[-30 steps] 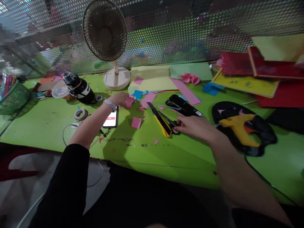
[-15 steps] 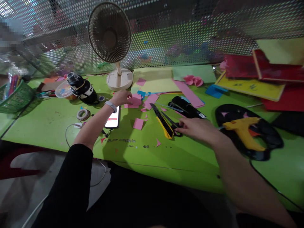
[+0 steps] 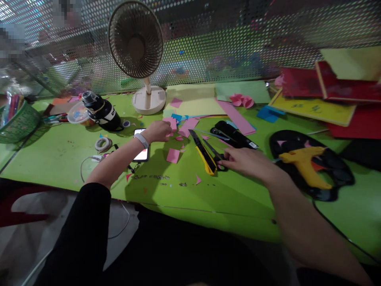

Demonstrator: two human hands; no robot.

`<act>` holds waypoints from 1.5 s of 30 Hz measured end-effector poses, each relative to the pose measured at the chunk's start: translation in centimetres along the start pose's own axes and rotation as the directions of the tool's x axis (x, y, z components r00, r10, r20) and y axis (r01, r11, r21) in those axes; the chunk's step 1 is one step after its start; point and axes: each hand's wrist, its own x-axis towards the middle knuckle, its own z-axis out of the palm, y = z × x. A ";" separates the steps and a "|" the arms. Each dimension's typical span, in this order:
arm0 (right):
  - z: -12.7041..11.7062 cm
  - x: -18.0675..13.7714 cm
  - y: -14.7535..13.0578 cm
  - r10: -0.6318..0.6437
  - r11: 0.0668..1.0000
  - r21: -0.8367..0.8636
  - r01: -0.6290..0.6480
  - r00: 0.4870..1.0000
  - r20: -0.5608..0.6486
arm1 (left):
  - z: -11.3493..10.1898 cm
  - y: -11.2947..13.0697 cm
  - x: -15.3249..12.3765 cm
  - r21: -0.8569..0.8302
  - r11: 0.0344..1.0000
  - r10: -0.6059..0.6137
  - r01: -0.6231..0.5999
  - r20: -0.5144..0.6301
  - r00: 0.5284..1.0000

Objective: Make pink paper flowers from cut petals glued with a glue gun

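My left hand (image 3: 159, 131), with a pale band on its wrist, is closed with curled fingers at the edge of a pink paper piece (image 3: 172, 124) and partly covers it; the fingertips are hard to see. My right hand (image 3: 242, 162) grips the handles of black scissors (image 3: 220, 156) lying on the table, blades pointing away to the left. Alongside the scissors rests a yellow and black box cutter (image 3: 205, 155). A square of pink paper (image 3: 173, 155) lies between my hands. Under my left wrist is a phone (image 3: 141, 154) with a lit screen.
Behind the scissors is a black stapler (image 3: 233, 135). A yellow glue gun (image 3: 309, 165) lies on a black pad at right. At the back stand a fan (image 3: 148, 100) and a black bottle (image 3: 102, 113). A tape roll (image 3: 103, 144) and a green basket (image 3: 20, 123) are at left.
My left hand has moved slightly right and toward me across the pink paper, its fingers now more curled. My right hand stays on the scissors.
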 end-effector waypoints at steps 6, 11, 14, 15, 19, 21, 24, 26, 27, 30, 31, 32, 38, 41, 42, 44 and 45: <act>-1.1 -0.4 -1.0 0.019 1.000 -0.001 -0.019 0.999 0.040 | 0.1 0.9 0.6 0.058 0.998 0.005 -0.006 0.023 1.000; -1.2 -0.3 -1.1 0.028 0.999 -0.036 -0.027 0.998 0.049 | -0.6 1.1 0.6 0.004 0.999 -0.038 0.038 -0.064 0.997; -1.0 -0.2 -1.0 0.029 0.998 -0.053 -0.027 0.999 0.045 | -0.3 1.1 1.1 -0.034 0.998 -0.057 0.053 -0.141 0.988; -1.0 -0.2 -1.0 0.026 0.998 -0.054 -0.024 0.999 0.045 | 0.0 1.1 1.3 -0.037 0.998 -0.061 0.056 -0.131 0.990; -1.1 -0.3 -1.1 0.012 0.999 -0.050 -0.009 0.999 0.051 | 0.8 0.9 2.0 -0.051 0.994 -0.102 0.098 -0.093 0.990; -1.2 -0.4 -1.2 0.019 0.999 -0.051 -0.016 0.998 0.059 | 0.9 0.7 2.0 -0.088 0.989 -0.131 0.123 -0.098 0.987; -1.3 -0.5 -1.4 0.026 0.998 -0.050 -0.023 0.997 0.072 | 0.7 0.2 1.8 -0.177 0.972 -0.185 0.157 -0.152 0.971; -1.4 -0.5 -1.3 0.024 0.999 -0.049 -0.021 0.997 0.069 | 0.5 -0.2 1.6 -0.250 0.953 -0.229 0.173 -0.217 0.949; -1.4 -0.4 -1.3 0.022 0.999 -0.048 -0.019 0.998 0.066 | 0.4 -0.3 1.4 -0.286 0.942 -0.248 0.173 -0.251 0.936; -1.2 -0.4 -1.2 0.019 0.999 -0.047 -0.016 0.998 0.054 | 0.2 -0.7 0.8 -0.387 0.909 -0.294 0.155 -0.331 0.897; -1.2 -0.3 -1.1 0.022 0.999 -0.048 -0.019 0.998 0.052 | 0.1 -0.8 0.6 -0.418 0.896 -0.309 0.149 -0.346 0.886; -1.1 -0.3 -1.1 0.024 0.999 -0.048 -0.021 0.998 0.053 | 0.1 -0.9 0.4 -0.447 0.883 -0.324 0.144 -0.359 0.875; -1.0 -0.3 -1.1 0.007 0.999 -0.031 -0.006 0.999 0.041 | -0.4 -1.7 -0.7 -0.580 0.814 -0.356 0.034 -0.451 0.818; -1.1 -0.5 -0.6 0.011 1.000 0.003 -0.011 1.000 0.021 | -0.8 -2.3 -1.4 -0.666 0.744 -0.372 -0.053 -0.479 0.795; -1.2 -0.5 -0.3 0.010 0.999 0.031 -0.011 1.000 0.003 | -1.0 -2.3 -1.7 -0.694 0.714 -0.384 -0.092 -0.499 0.777; -1.3 -0.7 0.1 0.026 0.991 0.136 -0.017 0.997 -0.066 | -1.2 -1.9 -2.4 -0.734 0.651 -0.401 -0.192 -0.548 0.735; -1.4 -0.7 0.1 0.051 0.974 0.225 -0.024 0.992 -0.115 | -1.3 -1.3 -2.9 -0.748 0.614 -0.400 -0.252 -0.570 0.718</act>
